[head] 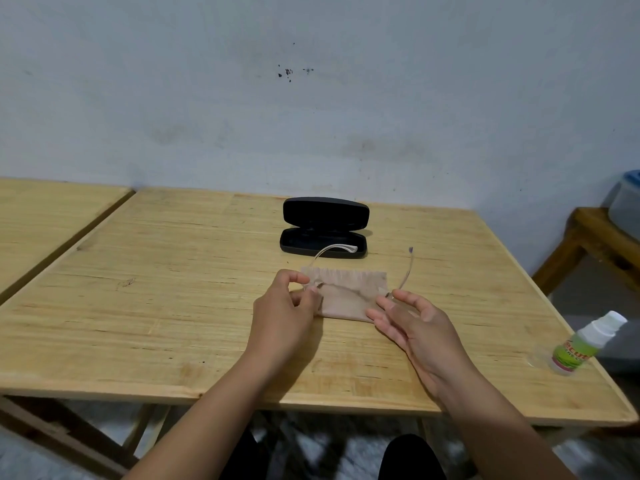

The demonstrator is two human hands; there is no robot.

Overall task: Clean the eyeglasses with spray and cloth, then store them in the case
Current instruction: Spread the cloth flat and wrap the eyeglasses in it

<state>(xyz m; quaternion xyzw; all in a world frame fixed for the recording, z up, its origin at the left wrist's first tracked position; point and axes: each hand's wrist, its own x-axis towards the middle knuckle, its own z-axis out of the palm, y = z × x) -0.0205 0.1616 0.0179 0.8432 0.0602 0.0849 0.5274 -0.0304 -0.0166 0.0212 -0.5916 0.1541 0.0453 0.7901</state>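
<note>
Wooden desk (173,306) carries everything, and I work near its front edge. Beyond my hands, straight ahead, the black eyeglass case (323,226) lies open, lid up, its long axis running side to side. Nothing stands between it and my hands.

Between my hands sits the beige cloth (346,296), flat on the desk, with the eyeglasses (332,249) on it or held just above it; which, I cannot tell. The frame is clear and hard to make out. Its front seems to run left to right across the cloth, and both temple arms are unfolded, pointing away from me toward the case.

My left hand (282,317) pinches the frame at its left hinge, thumb and fingertips curled on it. My right hand (415,327) is spread, palm turned up, fingers straight, just beside the right hinge; whether a fingertip touches the frame I cannot tell. The left is the hand with the hold.

Well off past my right hand, near the desk's right edge, the spray bottle (585,344) lies tipped on its side, white cap pointing away.

I judge the next move needs the temples folded before the glasses go forward into the case.
</note>
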